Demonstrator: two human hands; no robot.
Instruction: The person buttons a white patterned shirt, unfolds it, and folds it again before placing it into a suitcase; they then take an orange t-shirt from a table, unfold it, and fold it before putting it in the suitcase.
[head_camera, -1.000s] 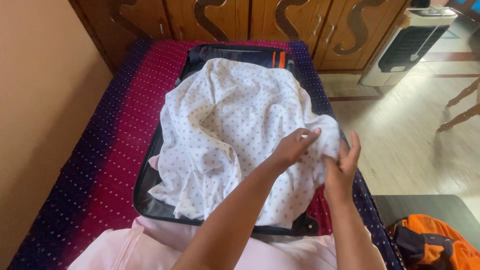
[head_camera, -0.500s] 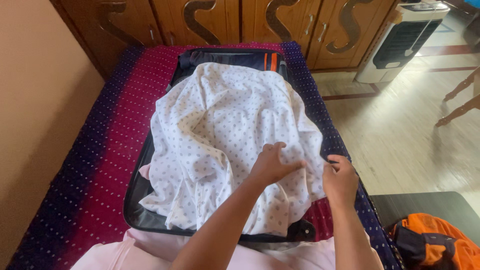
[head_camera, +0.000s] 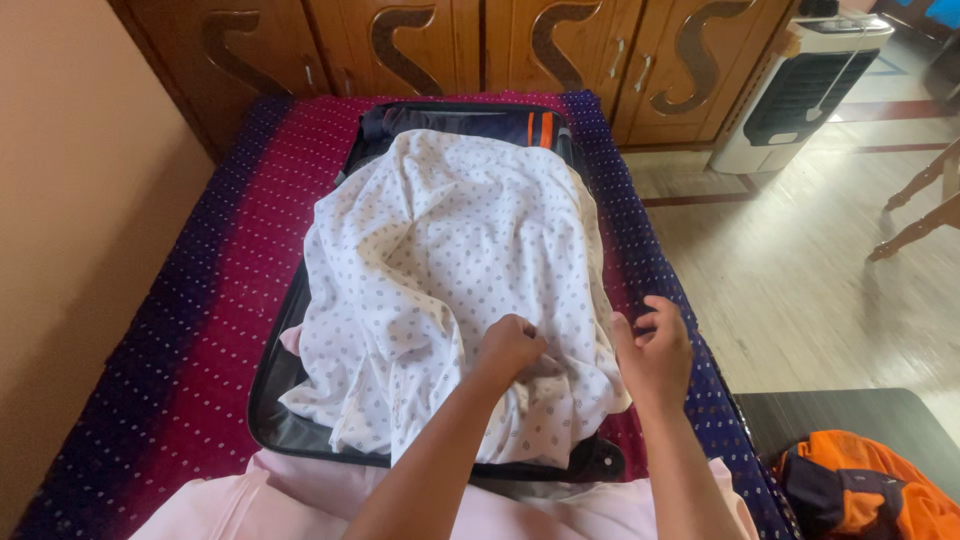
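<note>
A white dotted cloth lies spread and crumpled over an open black suitcase on a bed. My left hand is closed on a bunch of the cloth near its front right part. My right hand hovers at the cloth's right edge with fingers curled, thumb and fingers pinching the cloth's edge. A dark folded garment with an orange stripe shows at the suitcase's far end.
The bed cover is magenta and dark blue with white dots. Wooden cupboard doors stand behind the bed. A white air cooler stands on the floor at right. An orange and black bag lies at lower right. A wall runs along the left.
Both hands have moved down and towards me along the cloth's right front part; my left hand has closed into a fist on the fabric. The view has shifted slightly.
</note>
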